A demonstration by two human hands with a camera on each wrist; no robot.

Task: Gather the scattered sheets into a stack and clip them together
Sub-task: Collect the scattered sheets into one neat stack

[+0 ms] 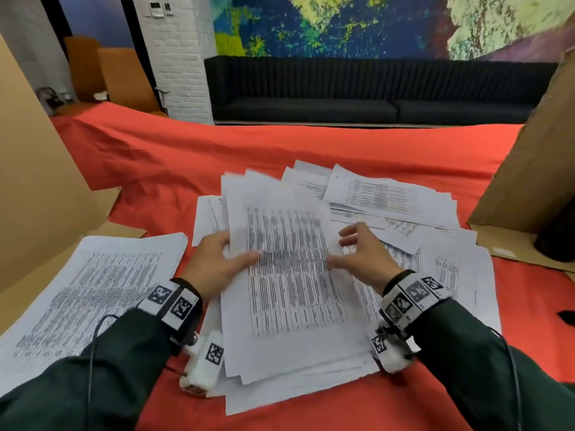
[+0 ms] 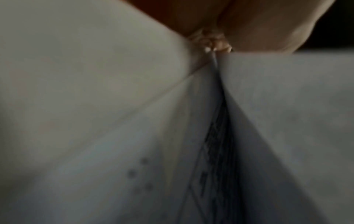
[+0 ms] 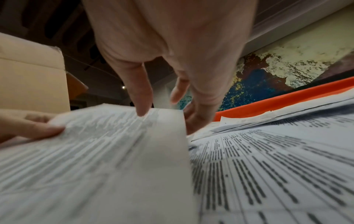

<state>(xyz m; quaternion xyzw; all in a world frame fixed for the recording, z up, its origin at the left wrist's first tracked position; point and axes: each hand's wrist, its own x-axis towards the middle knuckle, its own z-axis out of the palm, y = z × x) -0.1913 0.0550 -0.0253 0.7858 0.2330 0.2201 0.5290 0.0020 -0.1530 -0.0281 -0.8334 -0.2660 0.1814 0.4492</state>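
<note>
A loose bundle of printed sheets (image 1: pixel 289 275) sits raised over the scattered pile (image 1: pixel 389 197) in the middle of the red cloth. My left hand (image 1: pixel 224 259) grips the bundle's left edge, thumb on top, fingers underneath. My right hand (image 1: pixel 357 247) hovers at the bundle's right edge with straight, spread fingers (image 3: pixel 139 97); one fingertip touches the top sheet (image 3: pixel 107 145). In the left wrist view only blurred paper (image 2: pixel 114 121) and the palm show. A neat stack of sheets (image 1: pixel 93 284) lies at the left. No clip is in sight.
Cardboard panels stand at the left (image 1: pixel 37 181) and right (image 1: pixel 535 157), with flaps lying on the red cloth (image 1: pixel 217 150). A small dark object (image 1: pixel 566 315) lies at the right edge. A dark sofa (image 1: pixel 373 88) runs along the far wall.
</note>
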